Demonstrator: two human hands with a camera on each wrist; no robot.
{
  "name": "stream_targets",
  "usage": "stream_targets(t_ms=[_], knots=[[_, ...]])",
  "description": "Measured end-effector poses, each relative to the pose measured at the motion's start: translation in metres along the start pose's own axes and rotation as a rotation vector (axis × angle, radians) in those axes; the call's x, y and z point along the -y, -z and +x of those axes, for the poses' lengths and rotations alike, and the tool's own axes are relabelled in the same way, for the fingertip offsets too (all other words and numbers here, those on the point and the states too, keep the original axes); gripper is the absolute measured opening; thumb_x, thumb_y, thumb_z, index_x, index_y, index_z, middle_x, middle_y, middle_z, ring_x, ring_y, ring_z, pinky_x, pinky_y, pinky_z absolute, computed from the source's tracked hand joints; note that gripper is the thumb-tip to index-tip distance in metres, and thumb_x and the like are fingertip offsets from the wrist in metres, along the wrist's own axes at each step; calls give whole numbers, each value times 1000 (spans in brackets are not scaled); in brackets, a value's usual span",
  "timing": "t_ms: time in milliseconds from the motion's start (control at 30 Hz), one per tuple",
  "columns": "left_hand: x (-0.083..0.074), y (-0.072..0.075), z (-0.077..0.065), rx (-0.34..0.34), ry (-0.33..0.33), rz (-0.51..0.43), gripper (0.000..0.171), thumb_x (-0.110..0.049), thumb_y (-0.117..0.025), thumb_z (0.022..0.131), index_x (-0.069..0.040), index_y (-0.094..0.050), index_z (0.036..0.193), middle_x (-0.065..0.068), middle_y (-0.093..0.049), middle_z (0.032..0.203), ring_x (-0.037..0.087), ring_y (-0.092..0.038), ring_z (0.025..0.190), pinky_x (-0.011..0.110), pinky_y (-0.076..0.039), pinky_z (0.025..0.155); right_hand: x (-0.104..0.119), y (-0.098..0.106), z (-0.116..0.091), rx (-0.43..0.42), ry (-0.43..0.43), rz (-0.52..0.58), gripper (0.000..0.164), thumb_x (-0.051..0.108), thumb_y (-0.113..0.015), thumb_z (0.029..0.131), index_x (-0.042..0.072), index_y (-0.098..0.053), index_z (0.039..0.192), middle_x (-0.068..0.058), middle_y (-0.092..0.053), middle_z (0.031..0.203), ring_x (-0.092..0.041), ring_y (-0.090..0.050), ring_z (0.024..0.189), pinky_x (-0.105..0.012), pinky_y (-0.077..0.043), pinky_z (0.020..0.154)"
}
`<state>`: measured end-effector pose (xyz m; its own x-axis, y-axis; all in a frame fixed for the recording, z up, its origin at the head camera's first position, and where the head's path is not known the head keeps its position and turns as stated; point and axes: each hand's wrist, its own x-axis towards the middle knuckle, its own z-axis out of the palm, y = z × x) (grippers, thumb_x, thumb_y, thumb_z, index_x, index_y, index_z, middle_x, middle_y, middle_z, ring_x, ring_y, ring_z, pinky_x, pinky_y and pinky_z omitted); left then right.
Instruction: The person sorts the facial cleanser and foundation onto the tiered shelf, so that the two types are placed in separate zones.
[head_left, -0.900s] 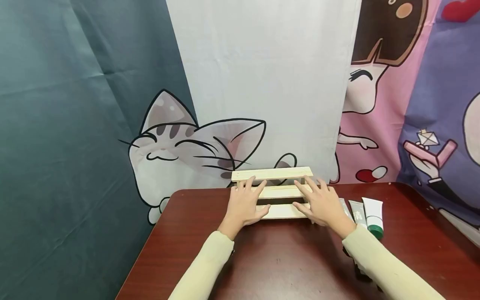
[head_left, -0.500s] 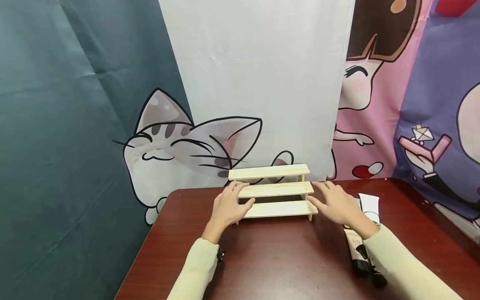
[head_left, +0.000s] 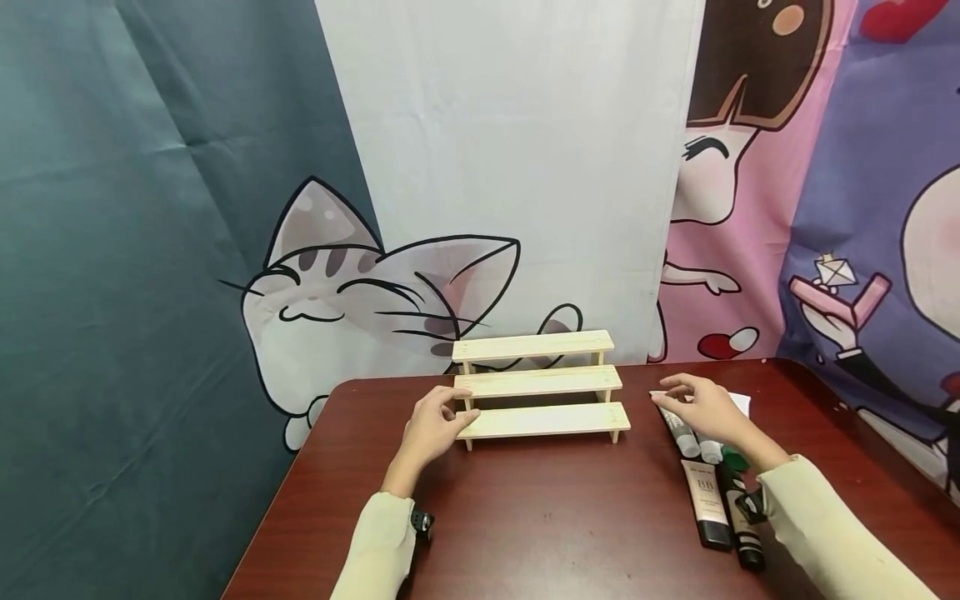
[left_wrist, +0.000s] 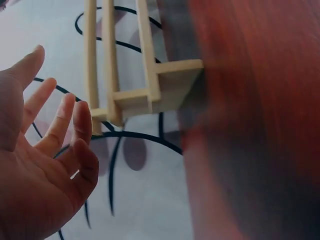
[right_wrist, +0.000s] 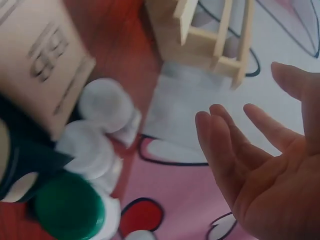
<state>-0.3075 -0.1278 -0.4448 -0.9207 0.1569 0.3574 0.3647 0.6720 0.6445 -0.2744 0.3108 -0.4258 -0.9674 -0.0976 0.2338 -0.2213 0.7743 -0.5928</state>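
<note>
A small three-step wooden rack [head_left: 540,382] stands at the back of the table. My left hand [head_left: 432,423] is beside the rack's left end, its fingers relaxed and apart in the left wrist view. My right hand [head_left: 711,410] hovers over a group of cosmetic tubes to the right and holds nothing. Below it, a beige BB cream tube [head_left: 706,498] with a black cap lies beside a dark tube [head_left: 742,525]. Behind these lie a grey tube [head_left: 678,429] with a white cap and a tube with a green cap [right_wrist: 70,205], partly hidden by the hand.
The reddish-brown table [head_left: 540,517] has rounded back corners. Close behind it hangs a cartoon-printed cloth [head_left: 570,167] with a cat and other figures. A dark wrist strap [head_left: 422,523] shows at the left sleeve.
Both hands have come away from the rack. The left moved a little left and toward the viewer; the right moved right, over the tubes. The rack now shows almost fully.
</note>
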Motion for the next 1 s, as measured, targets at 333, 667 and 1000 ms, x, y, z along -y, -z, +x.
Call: stream_targets(t_ms=[333, 667, 1000], knots=[[26, -10, 1, 33, 52, -42, 37, -38, -81, 82, -21, -74, 115, -7, -65, 119, 20, -64, 88, 35, -47, 65, -32, -3, 0, 48, -122, 53, 48, 22, -74, 90, -12, -60, 119, -32, -67, 102, -26, -68, 71, -33, -52, 54], [37, -15, 2, 72, 83, -64, 43, -33, -84, 80, -16, -73, 117, 3, -64, 120, 23, -63, 85, 35, -48, 69, -46, -8, 4, 108, -272, 84, 56, 23, -77, 86, -15, -56, 122, -15, -70, 79, -19, -66, 55, -34, -53, 50], [47, -20, 2, 110, 96, -83, 51, -27, -87, 77, -9, -71, 121, 12, -63, 124, 17, -63, 74, 30, -50, 65, -50, -13, 6, 82, -237, 13, 45, 14, -81, 79, -14, -63, 110, -6, -64, 65, -14, -60, 48, -31, -48, 47]])
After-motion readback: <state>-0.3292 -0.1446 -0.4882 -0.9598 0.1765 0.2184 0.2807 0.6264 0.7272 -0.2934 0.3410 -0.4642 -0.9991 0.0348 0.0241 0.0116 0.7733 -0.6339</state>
